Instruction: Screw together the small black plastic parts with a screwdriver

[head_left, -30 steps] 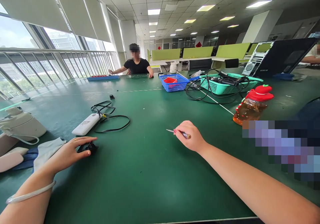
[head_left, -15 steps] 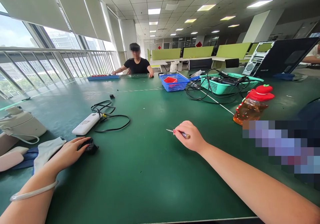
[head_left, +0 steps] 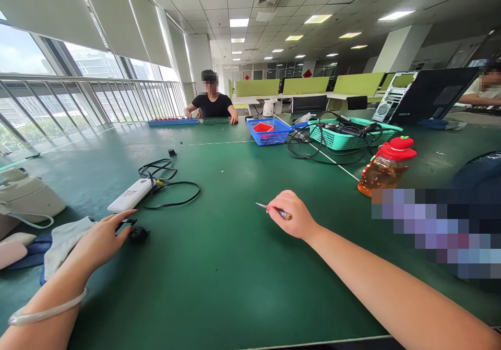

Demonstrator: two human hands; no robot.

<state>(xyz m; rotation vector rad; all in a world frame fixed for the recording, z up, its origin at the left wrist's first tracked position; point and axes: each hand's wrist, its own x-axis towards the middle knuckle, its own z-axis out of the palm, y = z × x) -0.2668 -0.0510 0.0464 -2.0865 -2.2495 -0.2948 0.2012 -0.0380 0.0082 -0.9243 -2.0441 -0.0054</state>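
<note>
My left hand (head_left: 99,243) is at the left, thumb and fingers closed on a small flat black piece (head_left: 127,222), mostly hidden. Right beside the fingertips, a black block-shaped thing (head_left: 139,234) rests on the green table (head_left: 203,287); its kind is unclear. In the middle, my right hand (head_left: 291,214) grips a slim hand tool (head_left: 285,214) with a pointed metal tip and a brownish handle end. The tip points left, just over the tabletop. A white power bank-like box (head_left: 131,195) lies beyond my left hand, with a black cable (head_left: 188,184) next to it.
A blue basket (head_left: 270,137) and a teal basket (head_left: 340,140) heaped with cables stand farther back. At right is a red-lidded drink bottle (head_left: 385,170). Grey cloth (head_left: 64,240) and a beige container (head_left: 29,193) lie left. A person (head_left: 211,102) sits across the table.
My left hand has lifted a little off the black block, and the dark piece now shows between its fingers. My right hand keeps its grip on the tool. The view has turned slightly right.
</note>
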